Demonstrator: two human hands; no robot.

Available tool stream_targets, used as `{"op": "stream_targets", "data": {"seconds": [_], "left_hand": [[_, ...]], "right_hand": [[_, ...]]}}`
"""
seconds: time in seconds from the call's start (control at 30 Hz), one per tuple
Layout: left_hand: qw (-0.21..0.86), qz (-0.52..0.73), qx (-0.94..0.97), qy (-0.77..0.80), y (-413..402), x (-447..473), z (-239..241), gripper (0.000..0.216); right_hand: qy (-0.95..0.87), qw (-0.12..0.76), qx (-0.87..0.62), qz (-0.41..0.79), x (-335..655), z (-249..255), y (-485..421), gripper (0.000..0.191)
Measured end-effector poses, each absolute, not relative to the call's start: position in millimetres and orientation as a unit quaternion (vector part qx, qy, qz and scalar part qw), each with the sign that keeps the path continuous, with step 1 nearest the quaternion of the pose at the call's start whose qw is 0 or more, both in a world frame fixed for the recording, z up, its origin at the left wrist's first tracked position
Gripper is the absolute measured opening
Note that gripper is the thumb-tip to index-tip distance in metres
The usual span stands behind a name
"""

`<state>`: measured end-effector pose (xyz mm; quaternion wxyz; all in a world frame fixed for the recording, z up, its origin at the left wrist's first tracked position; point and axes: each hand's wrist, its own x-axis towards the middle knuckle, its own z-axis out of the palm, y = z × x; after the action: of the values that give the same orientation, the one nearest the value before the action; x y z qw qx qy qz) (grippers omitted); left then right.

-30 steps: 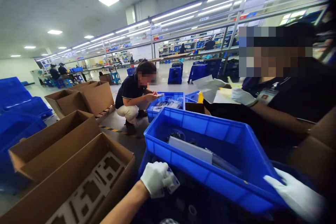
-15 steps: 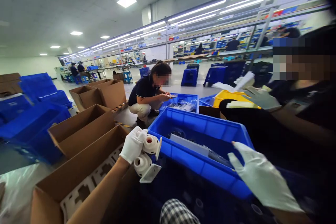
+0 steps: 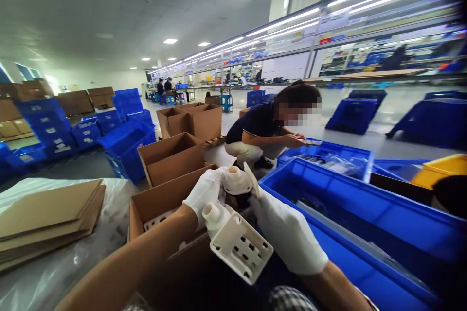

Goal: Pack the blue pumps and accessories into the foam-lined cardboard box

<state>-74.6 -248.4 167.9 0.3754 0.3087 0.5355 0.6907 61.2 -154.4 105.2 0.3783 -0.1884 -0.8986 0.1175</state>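
Observation:
Two white plastic brackets, each with a round neck and a flat plate, are in front of me. My left hand (image 3: 207, 193), in a white glove, is closed around them from the left side. The upper bracket (image 3: 236, 182) has its neck pointing up and its plate edge-on. Below it, the lower bracket (image 3: 241, 249) turns its slotted square plate towards me. My right hand (image 3: 292, 233), gloved as well, has its fingers closed at the plate of the upper bracket; its fingertips are partly hidden.
An open cardboard box (image 3: 164, 189) with white parts inside stands at left, flat cardboard sheets (image 3: 47, 218) beside it. On the right is a large blue bin (image 3: 408, 204). A co-worker (image 3: 262, 126) crouches ahead by another blue bin (image 3: 359, 148). Blue crates (image 3: 127, 143) stand further left.
My view has turned left. My right hand has come from over the blue bin to the brackets in my left hand. The lower bracket's plate now faces me.

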Motion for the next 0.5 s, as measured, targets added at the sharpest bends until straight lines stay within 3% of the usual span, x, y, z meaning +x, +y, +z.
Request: {"op": "stream_targets", "data": {"seconds": [0.1,0.2,0.27,0.4,0.5], "left_hand": [[0.373,0.706,0.281,0.533,-274.3,-86.4,166.1,0.040],[0.367,0.702,0.234,0.564,-313.0,-91.1,151.6,0.047],[0.361,0.709,0.188,0.575,-339.2,-88.5,132.4,0.051],[0.357,0.719,0.119,0.584,-372.2,-77.4,85.9,0.052],[0.355,0.734,0.069,0.574,-384.2,-72.7,64.9,0.057]], "right_hand": [[-0.870,0.350,-0.175,0.300,40.1,110.5,-147.7,0.042],[-0.743,0.249,-0.119,0.610,21.8,105.5,-140.1,0.051],[-0.654,0.177,-0.087,0.730,10.4,97.2,-137.6,0.056],[-0.609,0.141,-0.056,0.779,-12.3,84.6,-144.1,0.050],[-0.638,0.116,-0.017,0.761,-29.9,88.3,-157.9,0.056]]}}
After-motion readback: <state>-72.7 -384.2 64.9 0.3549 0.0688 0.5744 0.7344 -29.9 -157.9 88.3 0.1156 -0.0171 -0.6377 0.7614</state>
